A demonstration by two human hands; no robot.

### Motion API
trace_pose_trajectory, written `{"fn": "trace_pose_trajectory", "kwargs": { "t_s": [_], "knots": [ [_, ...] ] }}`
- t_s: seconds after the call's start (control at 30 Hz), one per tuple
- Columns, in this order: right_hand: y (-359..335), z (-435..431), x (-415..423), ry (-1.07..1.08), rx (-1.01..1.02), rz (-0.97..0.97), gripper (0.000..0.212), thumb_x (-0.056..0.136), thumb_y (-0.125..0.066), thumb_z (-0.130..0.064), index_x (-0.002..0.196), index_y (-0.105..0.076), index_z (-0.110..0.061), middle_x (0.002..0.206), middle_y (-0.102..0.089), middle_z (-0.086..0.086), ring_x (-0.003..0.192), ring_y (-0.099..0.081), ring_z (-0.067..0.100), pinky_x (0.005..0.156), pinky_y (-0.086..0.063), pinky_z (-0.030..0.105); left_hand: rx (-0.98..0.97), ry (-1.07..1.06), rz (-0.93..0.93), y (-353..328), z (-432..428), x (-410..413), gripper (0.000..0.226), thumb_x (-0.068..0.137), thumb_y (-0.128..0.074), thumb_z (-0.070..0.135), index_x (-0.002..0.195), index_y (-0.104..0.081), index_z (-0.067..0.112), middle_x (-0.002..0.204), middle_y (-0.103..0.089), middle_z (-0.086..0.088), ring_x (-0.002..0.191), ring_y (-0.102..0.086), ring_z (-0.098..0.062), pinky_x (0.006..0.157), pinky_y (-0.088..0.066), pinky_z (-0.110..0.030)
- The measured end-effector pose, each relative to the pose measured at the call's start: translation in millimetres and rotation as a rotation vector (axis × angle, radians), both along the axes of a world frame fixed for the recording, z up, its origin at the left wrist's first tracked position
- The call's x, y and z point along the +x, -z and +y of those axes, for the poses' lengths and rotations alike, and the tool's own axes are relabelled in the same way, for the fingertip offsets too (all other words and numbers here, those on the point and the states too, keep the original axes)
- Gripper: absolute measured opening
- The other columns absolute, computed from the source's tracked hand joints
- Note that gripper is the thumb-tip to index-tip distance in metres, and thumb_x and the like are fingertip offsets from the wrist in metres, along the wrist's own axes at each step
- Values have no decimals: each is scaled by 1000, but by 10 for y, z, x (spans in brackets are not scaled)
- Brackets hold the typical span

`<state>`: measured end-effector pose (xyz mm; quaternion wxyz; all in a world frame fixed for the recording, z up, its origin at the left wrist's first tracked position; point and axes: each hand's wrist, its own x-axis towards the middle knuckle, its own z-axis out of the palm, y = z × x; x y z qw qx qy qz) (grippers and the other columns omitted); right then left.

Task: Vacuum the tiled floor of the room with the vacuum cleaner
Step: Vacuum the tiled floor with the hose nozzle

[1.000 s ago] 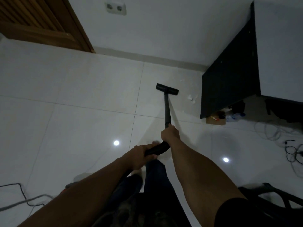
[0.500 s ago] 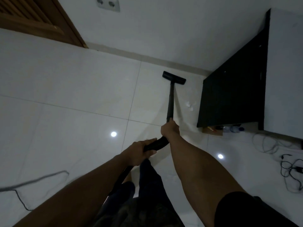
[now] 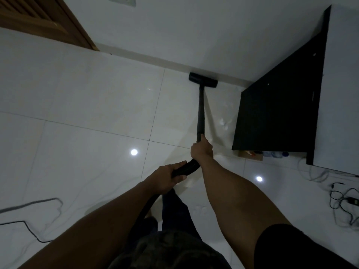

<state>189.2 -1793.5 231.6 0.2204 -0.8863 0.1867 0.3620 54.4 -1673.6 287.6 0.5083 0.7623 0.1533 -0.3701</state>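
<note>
The black vacuum wand (image 3: 200, 111) runs from my hands up to its flat floor head (image 3: 203, 80), which lies against the skirting of the far wall. My right hand (image 3: 202, 150) grips the wand's lower end. Behind it, my left hand (image 3: 165, 179) holds the curved black handle (image 3: 186, 167) where the hose begins. The hose drops between my arms toward my legs. White glossy floor tiles (image 3: 97, 105) fill most of the view.
A black cabinet (image 3: 275, 105) with a white top stands at the right, small items under its edge (image 3: 252, 154). Tangled cables (image 3: 343, 202) lie at the far right. A grey cord (image 3: 35, 204) trails at lower left. A wooden door (image 3: 38, 18) is at top left.
The floor head has slid forward across the tile until it reaches the wall. Both arms have stretched out and the view has shifted forward.
</note>
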Motion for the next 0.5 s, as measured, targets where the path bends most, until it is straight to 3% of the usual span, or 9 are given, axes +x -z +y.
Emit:
{"fn": "trace_pose_trajectory", "kwargs": {
  "t_s": [0.07,0.17,0.23,0.3,0.4,0.5],
  "knots": [
    [-19,-6,-113,67,56,0,60,99,-49,-22,154,-27,-32,134,-56,10,110,-60,28,85,-52,35,34,54,-22,-10,25,-87,61,99,-55,44,154,-29,39,104,-62,3,62,-53,2,56,-38,-8],
    [-71,-15,-357,119,108,-21,56,101,-49,-28,153,-30,-32,135,-56,9,114,-58,29,94,-52,41,57,163,-58,-26,80,-284,61,101,-50,48,156,-25,38,129,-61,-4,82,-59,-3,72,-37,-6],
    [-109,-4,-538,130,129,-38,55,101,-48,-32,153,-31,-31,138,-54,9,118,-56,30,96,-50,40,62,206,-59,-29,128,-448,63,101,-47,51,157,-22,36,146,-53,-3,102,-62,-10,90,-40,-15],
    [-180,18,-820,144,163,-66,53,102,-47,-34,153,-32,-30,139,-53,9,121,-55,30,97,-47,39,82,227,-82,-50,192,-707,64,100,-47,53,157,-23,37,147,-53,-3,114,-61,-16,100,-41,-23],
    [-275,58,-1161,173,187,-103,50,103,-45,-35,152,-34,-31,140,-53,9,122,-54,30,97,-46,39,88,248,-108,-53,277,-1043,63,99,-48,54,156,-27,38,132,-65,-2,102,-64,-10,98,-50,-29],
    [-396,59,-1650,205,211,-146,50,102,-46,-35,151,-35,-32,136,-56,8,115,-57,28,85,-48,35,87,264,-137,-112,323,-1497,59,98,-50,54,153,-32,41,118,-70,0,92,-65,-9,91,-52,-29]
  ]
}}
